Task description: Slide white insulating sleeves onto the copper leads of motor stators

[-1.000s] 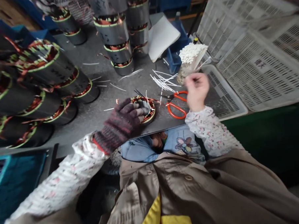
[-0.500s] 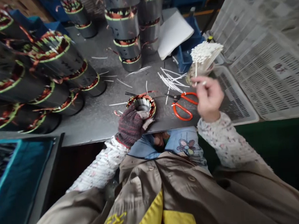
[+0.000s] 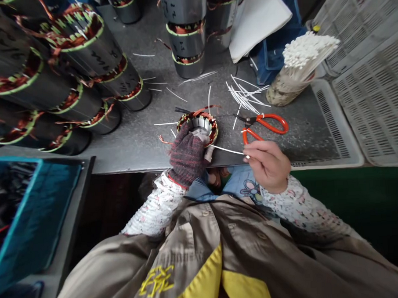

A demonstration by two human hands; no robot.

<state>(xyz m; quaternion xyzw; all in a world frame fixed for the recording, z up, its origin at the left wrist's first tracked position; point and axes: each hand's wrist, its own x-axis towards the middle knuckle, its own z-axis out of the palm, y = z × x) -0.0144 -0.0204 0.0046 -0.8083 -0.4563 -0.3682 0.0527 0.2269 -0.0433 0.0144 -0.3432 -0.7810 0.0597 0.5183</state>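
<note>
Our gloved left hand (image 3: 187, 155) grips the stator (image 3: 198, 126) on the table (image 3: 135, 138); our right hand (image 3: 268, 165) pinches a white tube (image 3: 227, 150).

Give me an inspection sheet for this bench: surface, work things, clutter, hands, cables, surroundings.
Surface: grey bench.
Work things: small wound stator at the front edge; thin white sleeve pointing toward it.
Clutter: loose white sleeves, orange-handled scissors, jar of white sleeves, white sheet.
Hands: gloved left hand on the stator; bare right hand pinches the sleeve.
Cables: nothing seen.
Surroundings: stacked stators, white crates, blue bin.
</note>
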